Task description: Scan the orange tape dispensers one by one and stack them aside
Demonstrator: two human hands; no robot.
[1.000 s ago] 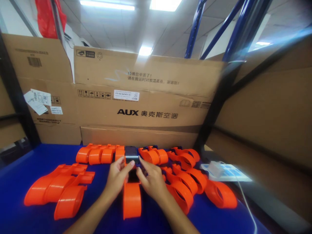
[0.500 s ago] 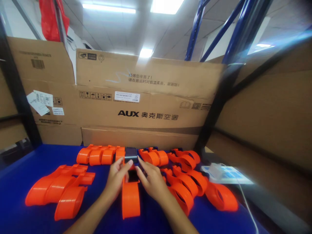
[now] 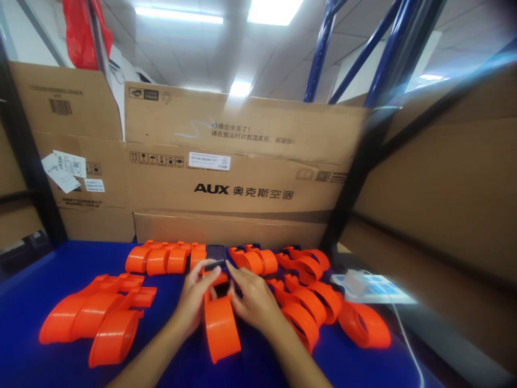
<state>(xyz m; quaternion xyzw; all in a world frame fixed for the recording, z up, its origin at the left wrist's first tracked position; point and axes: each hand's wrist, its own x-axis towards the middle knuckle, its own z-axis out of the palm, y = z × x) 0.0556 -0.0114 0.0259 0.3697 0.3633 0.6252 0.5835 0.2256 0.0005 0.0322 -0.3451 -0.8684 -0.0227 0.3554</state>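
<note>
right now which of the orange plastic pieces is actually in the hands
The orange piece at centre front: the left hand and right hand grip its far end. The other orange pieces lie untouched on the blue table.

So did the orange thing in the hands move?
Yes. The orange plastic part has swung: its near end now points more to the right, towards the orange pile on the right, between left hand and right hand.

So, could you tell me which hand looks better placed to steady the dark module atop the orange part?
Probably the left hand: its fingertips already touch the dark module, while the right hand rests lower, gripping the orange part.
</note>
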